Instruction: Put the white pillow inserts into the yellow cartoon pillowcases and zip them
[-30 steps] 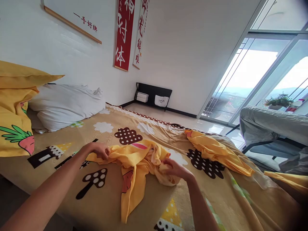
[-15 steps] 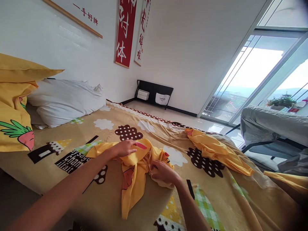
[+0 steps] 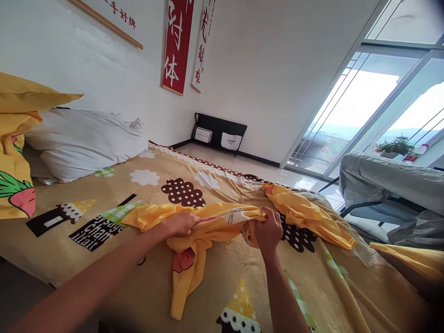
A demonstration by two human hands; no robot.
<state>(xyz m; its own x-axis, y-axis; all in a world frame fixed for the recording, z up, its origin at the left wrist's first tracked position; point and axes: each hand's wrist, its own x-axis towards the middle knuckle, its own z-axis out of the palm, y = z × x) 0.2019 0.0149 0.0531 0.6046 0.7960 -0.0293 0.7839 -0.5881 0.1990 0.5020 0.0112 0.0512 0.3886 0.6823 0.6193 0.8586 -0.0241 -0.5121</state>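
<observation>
A yellow pajama top (image 3: 222, 233) with carrot and rabbit prints lies crumpled across the bed in front of me. One sleeve-like end (image 3: 180, 296) hangs toward me, and another stretches out to the left. My left hand (image 3: 182, 224) is closed on the cloth near its middle. At the garment's right end, my right hand (image 3: 270, 229) grips a bunched edge, drawn taut between both hands and a little raised. Pale inner fabric shows below the right fingers. Folds hide the rest of its shape.
The bed has a tan patterned blanket (image 3: 222, 268). Another yellow cloth piece (image 3: 305, 215) lies to the right, with more yellow fabric (image 3: 409, 259) at the edge. A white pillow (image 3: 90, 143) and carrot-print yellow bedding (image 3: 15, 171) are at left. A grey-covered chair (image 3: 391, 180) stands right.
My right hand has moved right and up, pulling the pajama top's end out straighter. My left hand has closed on the cloth. The view has shifted slightly.
</observation>
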